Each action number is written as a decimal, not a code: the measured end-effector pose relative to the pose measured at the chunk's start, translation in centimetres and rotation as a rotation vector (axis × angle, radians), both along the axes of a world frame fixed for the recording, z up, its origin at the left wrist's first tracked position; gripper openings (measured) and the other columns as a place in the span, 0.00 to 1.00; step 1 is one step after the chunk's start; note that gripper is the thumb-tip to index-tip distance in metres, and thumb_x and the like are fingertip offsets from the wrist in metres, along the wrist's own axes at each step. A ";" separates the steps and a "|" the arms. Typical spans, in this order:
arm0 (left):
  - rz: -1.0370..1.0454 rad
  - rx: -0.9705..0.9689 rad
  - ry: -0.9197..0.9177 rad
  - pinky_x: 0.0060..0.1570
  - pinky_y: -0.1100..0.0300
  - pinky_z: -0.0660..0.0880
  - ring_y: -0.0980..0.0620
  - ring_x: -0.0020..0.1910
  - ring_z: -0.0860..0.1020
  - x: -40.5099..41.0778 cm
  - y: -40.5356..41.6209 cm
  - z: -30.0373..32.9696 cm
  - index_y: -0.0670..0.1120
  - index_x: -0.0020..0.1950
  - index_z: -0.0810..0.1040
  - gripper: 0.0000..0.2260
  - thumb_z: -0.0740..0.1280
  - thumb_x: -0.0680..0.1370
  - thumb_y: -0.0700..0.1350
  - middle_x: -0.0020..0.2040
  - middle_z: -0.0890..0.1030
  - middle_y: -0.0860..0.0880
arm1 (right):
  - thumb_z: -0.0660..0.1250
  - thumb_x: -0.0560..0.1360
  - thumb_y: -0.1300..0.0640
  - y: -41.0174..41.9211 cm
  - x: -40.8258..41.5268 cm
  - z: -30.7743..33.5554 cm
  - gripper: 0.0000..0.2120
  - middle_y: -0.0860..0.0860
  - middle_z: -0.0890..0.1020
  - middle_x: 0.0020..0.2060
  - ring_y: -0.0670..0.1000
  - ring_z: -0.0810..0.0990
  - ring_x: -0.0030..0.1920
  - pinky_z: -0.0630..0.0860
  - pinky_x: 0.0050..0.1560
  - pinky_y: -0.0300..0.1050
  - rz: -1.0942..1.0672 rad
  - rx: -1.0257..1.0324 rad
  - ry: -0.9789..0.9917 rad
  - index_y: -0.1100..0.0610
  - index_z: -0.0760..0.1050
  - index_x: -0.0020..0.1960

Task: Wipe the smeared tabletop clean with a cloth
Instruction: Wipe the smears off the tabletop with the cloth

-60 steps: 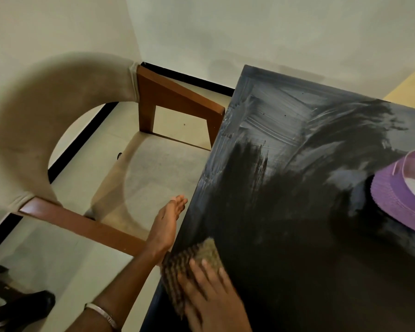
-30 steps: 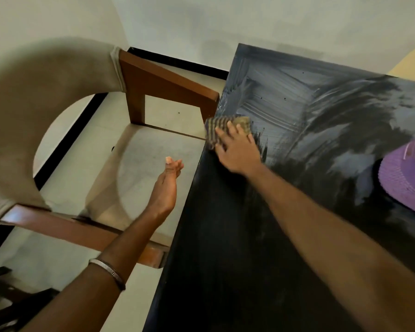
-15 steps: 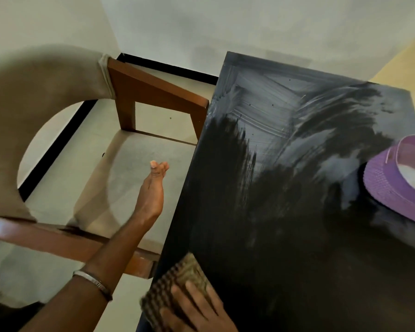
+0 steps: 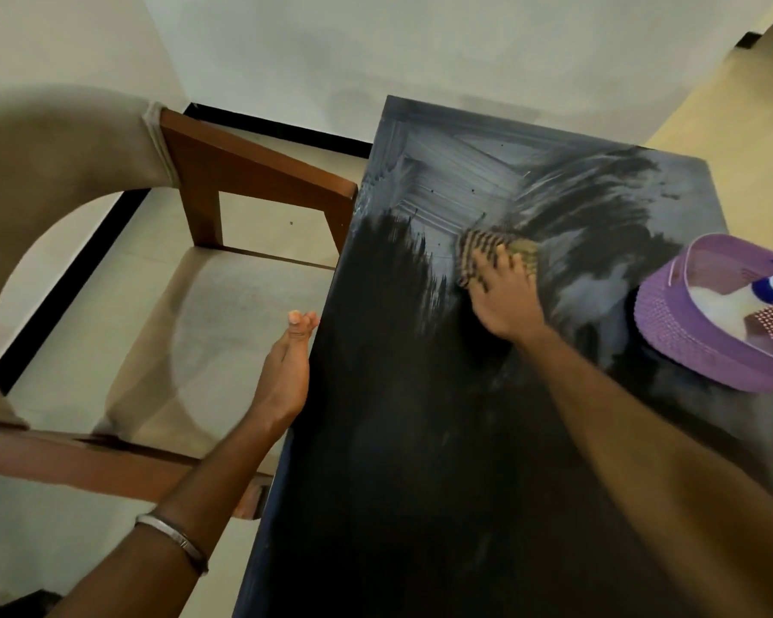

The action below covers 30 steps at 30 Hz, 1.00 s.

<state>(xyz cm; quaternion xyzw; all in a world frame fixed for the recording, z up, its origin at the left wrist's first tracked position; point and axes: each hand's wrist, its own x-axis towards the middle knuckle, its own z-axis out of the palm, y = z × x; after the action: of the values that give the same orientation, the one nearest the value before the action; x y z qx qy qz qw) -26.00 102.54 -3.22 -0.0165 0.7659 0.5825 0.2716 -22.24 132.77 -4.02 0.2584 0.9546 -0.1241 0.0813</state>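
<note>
The right hand (image 4: 505, 296) is lying flat on the cloth (image 4: 496, 252), fingers straight and spread, pressing it onto the tabletop (image 4: 398, 439) out past the middle, right where the pale smears are meeting the dark part. The cloth is showing a checked brown weave, bunched a little under the fingertips. Beyond it the far end of the black top is looking streaky and grey — the near half is looking dark and even. The left hand (image 4: 286, 376) is hanging just off the table's left edge, fingers straight and close together, holding nothing; a metal bangle (image 4: 175, 539) is sitting on that wrist. A purple basket (image 4: 688, 345) is sitting at the right edge of the tabletop with a white bottle inside it. A wooden chair (image 4: 251, 171) with a beige seat is standing beside the table on the left.
</note>
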 end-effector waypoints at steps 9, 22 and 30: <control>-0.013 -0.017 0.032 0.62 0.60 0.58 0.50 0.73 0.66 -0.6 1.0 0.3 0.53 0.75 0.65 0.40 0.44 0.70 0.73 0.74 0.69 0.51 | 0.48 0.78 0.42 -18.6 21.1 -0.3 0.23 0.43 0.74 0.70 0.49 0.69 0.73 0.64 0.68 0.51 0.550 -0.200 0.026 0.36 0.66 0.72; -0.001 -0.017 0.052 0.63 0.59 0.57 0.49 0.74 0.64 0.0 0.4 0.6 0.53 0.76 0.65 0.38 0.45 0.72 0.71 0.75 0.67 0.50 | 0.49 0.83 0.46 3.4 5.6 0.4 0.27 0.55 0.48 0.81 0.58 0.45 0.80 0.40 0.78 0.58 -0.295 -0.030 -0.016 0.49 0.50 0.81; -0.001 -0.037 0.068 0.75 0.47 0.55 0.51 0.75 0.62 -0.4 -0.5 -0.3 0.55 0.73 0.67 0.36 0.44 0.73 0.72 0.75 0.67 0.51 | 0.51 0.82 0.40 -20.6 16.1 -1.9 0.25 0.47 0.59 0.79 0.53 0.55 0.79 0.53 0.74 0.56 0.831 0.048 0.057 0.41 0.58 0.78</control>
<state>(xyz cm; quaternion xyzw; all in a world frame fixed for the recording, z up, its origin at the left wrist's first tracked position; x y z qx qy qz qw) -26.37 102.03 -3.52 -0.0014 0.7855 0.5682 0.2453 -6.13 112.21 -5.92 -0.1506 0.9821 -0.0655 0.0918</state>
